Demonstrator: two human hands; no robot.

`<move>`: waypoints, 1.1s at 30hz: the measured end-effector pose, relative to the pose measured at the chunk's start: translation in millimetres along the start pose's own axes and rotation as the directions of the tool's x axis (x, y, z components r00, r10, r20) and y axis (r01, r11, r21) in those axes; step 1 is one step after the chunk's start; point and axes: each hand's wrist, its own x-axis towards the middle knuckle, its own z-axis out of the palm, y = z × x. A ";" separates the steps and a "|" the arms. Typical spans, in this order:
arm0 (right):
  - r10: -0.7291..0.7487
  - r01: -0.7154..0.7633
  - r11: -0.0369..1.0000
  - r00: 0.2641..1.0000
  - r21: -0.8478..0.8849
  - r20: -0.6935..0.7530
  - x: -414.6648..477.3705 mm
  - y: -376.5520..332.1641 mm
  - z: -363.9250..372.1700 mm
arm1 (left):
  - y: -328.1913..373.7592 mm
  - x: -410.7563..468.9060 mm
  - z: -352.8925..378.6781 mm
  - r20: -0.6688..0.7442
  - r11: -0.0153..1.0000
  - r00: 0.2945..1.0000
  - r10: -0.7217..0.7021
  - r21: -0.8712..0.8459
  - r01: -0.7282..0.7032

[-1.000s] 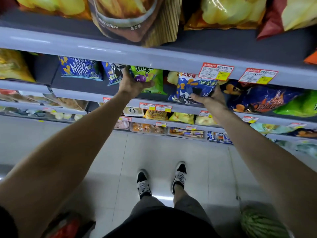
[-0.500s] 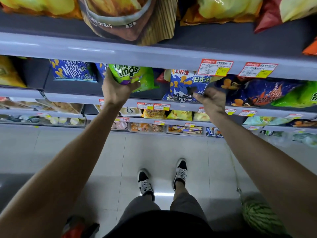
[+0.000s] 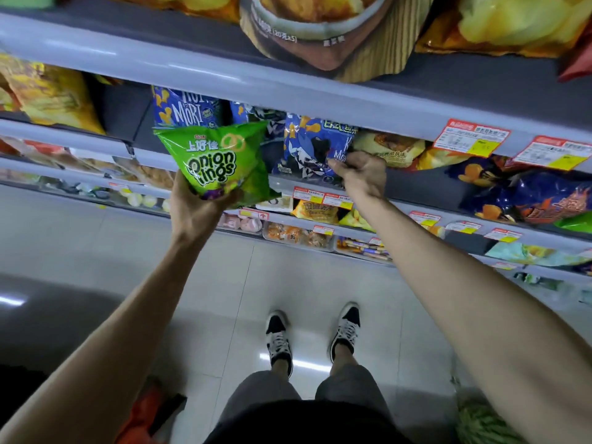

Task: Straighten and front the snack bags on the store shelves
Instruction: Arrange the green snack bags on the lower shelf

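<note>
My left hand (image 3: 195,213) grips the bottom of a green onion rings bag (image 3: 219,160) and holds it upright, out in front of the second shelf (image 3: 282,184). My right hand (image 3: 362,176) pinches the lower right corner of a blue and white fish-cracker bag (image 3: 312,145) that stands on that shelf. Another blue bag of the same kind (image 3: 185,108) stands further left, behind the green bag. Part of a third blue bag shows between them.
Large chip bags (image 3: 323,33) hang over the top shelf's edge just above. Dark blue and orange bags (image 3: 525,190) lie to the right. Price tags (image 3: 471,137) line the shelf rails. Lower shelves hold small snacks. A watermelon (image 3: 483,424) sits on the floor by my right foot.
My left hand has pulled the green onion rings bag off the shelf, out and down toward me. My right hand stays on the blue bag's corner.
</note>
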 end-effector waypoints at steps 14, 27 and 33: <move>0.001 0.000 1.000 0.993 0.008 -0.115 -78.5 24.9 -20.2 | 11.7 -49.3 22.8 0.238 0.986 0.970 0.055 0.141 -0.090; -0.183 0.177 0.982 0.979 -0.069 -0.088 -125.7 52.3 -80.3 | 92.2 -85.2 152.5 0.405 0.942 0.903 0.142 0.225 -0.250; -0.179 0.164 0.979 0.976 -0.123 -0.123 -82.4 42.4 -105.5 | 116.7 -75.2 187.7 0.471 0.955 0.870 0.146 0.162 -0.248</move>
